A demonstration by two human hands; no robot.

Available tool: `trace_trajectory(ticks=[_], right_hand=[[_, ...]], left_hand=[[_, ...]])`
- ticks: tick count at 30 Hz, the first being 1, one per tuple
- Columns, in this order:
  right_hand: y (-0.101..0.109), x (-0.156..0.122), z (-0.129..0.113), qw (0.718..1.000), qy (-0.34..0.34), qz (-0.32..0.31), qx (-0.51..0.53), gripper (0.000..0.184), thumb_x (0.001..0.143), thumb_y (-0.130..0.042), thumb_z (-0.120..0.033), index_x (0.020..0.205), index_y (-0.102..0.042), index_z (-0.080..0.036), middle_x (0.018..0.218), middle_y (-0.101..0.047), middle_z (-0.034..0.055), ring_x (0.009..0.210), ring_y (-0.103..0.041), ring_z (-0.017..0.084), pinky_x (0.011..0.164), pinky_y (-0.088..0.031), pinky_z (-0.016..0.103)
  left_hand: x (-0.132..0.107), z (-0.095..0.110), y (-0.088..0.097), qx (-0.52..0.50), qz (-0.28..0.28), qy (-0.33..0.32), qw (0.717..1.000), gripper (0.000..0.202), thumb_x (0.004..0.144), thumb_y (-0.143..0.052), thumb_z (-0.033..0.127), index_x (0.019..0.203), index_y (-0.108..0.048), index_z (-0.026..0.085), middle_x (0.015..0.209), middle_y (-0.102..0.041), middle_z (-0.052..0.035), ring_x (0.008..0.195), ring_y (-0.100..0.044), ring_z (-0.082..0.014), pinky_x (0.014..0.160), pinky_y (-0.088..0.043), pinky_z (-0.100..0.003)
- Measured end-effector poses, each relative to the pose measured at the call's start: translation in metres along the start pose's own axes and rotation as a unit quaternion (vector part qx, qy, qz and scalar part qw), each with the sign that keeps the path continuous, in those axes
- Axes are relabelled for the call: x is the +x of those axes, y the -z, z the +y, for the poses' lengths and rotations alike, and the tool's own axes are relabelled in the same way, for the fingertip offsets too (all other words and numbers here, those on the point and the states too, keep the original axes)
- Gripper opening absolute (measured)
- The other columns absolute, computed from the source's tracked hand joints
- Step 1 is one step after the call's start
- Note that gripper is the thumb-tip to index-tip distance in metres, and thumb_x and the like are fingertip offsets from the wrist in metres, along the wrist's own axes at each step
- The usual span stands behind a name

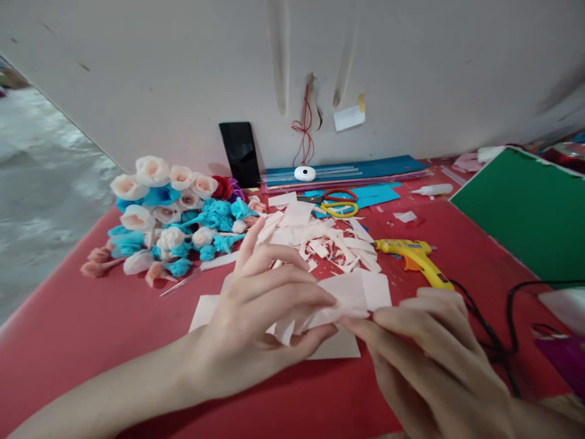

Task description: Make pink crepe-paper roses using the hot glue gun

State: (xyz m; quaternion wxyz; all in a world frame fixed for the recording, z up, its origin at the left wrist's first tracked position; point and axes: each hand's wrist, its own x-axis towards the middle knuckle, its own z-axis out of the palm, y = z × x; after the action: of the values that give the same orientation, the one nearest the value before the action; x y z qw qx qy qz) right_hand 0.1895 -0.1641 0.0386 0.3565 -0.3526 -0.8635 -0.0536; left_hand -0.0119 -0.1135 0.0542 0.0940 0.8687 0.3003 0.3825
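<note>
Between my two hands is a piece of thin white paper [326, 310], partly gathered into folds. My left hand [260, 311] pinches it between thumb and fingers, with the index finger raised. At its right end, the fingertips of my right hand [429, 347] close on the paper's edge. Flat white sheets [340, 346] lie on the table just under the hands. Beyond them is a heap of white paper scraps [338, 244]. A yellow glue gun [418, 256] rests past my right hand, its black cable trailing to the right.
White, blue and pink paper flowers [169, 213] are piled at the left. Scissors [338, 204] with red and yellow handles lie on blue paper. A dark phone [240, 153] leans on the wall. A green board [525, 213], a small white bottle [433, 190] and a black cable [512, 317] occupy the right.
</note>
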Motion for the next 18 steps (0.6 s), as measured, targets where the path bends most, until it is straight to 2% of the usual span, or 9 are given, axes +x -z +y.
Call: trace_trajectory(ticks=[9, 14, 18], right_hand=[[0.0017, 0.0066, -0.0016, 0.998, -0.055, 0.005, 0.041, 0.016, 0.077, -0.048, -0.004, 0.088, -0.059, -0.01, 0.078, -0.054, 0.0037, 0.071, -0.043, 0.014, 0.065, -0.037, 0.031], [-0.0004, 0.0042, -0.0017, 0.997, -0.061, -0.004, 0.044, 0.016, 0.078, -0.048, -0.005, 0.09, -0.057, -0.01, 0.081, -0.052, 0.0052, 0.074, -0.043, 0.016, 0.068, -0.037, 0.033], [0.0008, 0.0066, -0.0035, 0.994, -0.09, 0.002, 0.061, 0.016, 0.077, -0.049, -0.004, 0.088, -0.057, -0.013, 0.081, -0.052, 0.0028, 0.075, -0.046, 0.014, 0.07, -0.038, 0.03]], left_hand=[[-0.0025, 0.0012, -0.0006, 0.055, 0.005, -0.056, 0.997, 0.015, 0.068, -0.068, 0.019, 0.08, -0.062, 0.025, 0.068, -0.066, 0.0059, 0.08, -0.057, -0.0158, 0.109, -0.01, -0.057], [-0.005, -0.0009, -0.0021, 0.075, 0.006, -0.084, 0.994, 0.02, 0.066, -0.068, 0.013, 0.083, -0.063, 0.024, 0.07, -0.067, 0.0066, 0.081, -0.058, -0.0151, 0.109, -0.009, -0.057], [-0.0044, -0.0009, -0.0032, 0.091, 0.023, -0.093, 0.991, 0.018, 0.065, -0.069, 0.013, 0.079, -0.063, 0.023, 0.068, -0.067, 0.0069, 0.076, -0.059, -0.0138, 0.11, -0.009, -0.055]])
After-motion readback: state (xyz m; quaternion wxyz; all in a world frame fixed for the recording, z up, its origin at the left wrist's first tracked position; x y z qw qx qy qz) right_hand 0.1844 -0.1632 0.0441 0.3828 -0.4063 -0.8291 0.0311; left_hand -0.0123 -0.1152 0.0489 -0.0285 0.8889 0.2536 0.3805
